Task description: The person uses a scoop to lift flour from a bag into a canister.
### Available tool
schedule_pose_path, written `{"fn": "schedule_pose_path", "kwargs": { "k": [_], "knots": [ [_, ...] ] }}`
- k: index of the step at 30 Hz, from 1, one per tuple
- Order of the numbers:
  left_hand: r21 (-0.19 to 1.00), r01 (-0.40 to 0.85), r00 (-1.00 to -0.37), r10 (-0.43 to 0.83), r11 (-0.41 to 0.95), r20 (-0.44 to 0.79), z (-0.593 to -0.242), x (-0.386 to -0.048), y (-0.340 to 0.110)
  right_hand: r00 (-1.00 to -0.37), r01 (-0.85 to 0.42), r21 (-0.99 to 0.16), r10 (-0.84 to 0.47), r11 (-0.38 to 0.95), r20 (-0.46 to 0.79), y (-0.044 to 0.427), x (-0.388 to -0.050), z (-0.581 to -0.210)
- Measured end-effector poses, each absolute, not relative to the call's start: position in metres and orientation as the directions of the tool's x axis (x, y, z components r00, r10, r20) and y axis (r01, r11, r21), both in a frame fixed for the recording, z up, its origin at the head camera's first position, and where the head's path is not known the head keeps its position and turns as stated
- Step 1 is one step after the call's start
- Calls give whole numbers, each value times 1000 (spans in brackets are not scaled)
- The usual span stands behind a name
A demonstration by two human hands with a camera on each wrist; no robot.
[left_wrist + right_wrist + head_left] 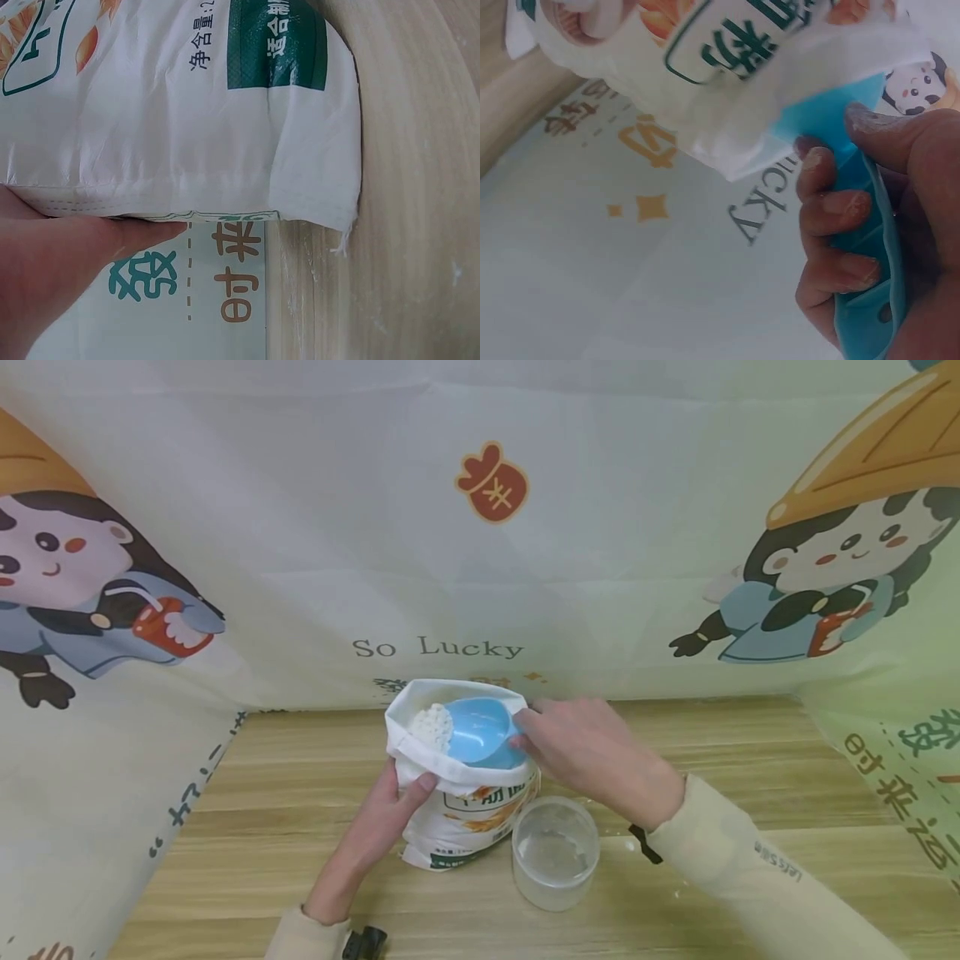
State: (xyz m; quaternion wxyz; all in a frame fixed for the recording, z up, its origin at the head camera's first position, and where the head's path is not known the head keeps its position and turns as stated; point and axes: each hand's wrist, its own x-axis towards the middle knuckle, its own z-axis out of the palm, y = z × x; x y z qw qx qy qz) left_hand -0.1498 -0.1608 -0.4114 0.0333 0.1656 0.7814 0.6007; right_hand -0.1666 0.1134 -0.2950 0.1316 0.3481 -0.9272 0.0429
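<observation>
A white printed bag stands upright on the table, its rim folded outward and white lumpy powder inside. My left hand grips the bag's left side just below the rim, thumb on the front; the left wrist view shows fingers along the bag's side. In the bag's mouth lies a blue scoop. My right hand holds its handle, fingers curled round it in the right wrist view. A clear round container stands right of the bag, below my right forearm.
The wooden table carries small white specks right of the container. Behind it hangs a pale printed cloth, which also covers both sides. The bag's back is close to this cloth.
</observation>
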Motion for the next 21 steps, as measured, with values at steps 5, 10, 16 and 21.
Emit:
{"fn": "schedule_pose_path", "kwargs": {
  "k": [5,10,16,21],
  "knots": [
    [948,241,-935,311,208,169,-412,-151,-161,-693,-681,2,-646,732,319,114,-170,-306],
    [949,233,-937,309,214,161,-412,-150,-162,-678,-696,-14,-650,718,344,112,-172,-314],
    [951,217,-942,303,222,144,-411,-150,-161,-700,-684,-73,-625,726,345,111,-175,-322],
    [949,231,-938,309,215,158,-411,-150,-161,-719,-673,-149,-594,724,360,111,-177,-328]
  ]
}}
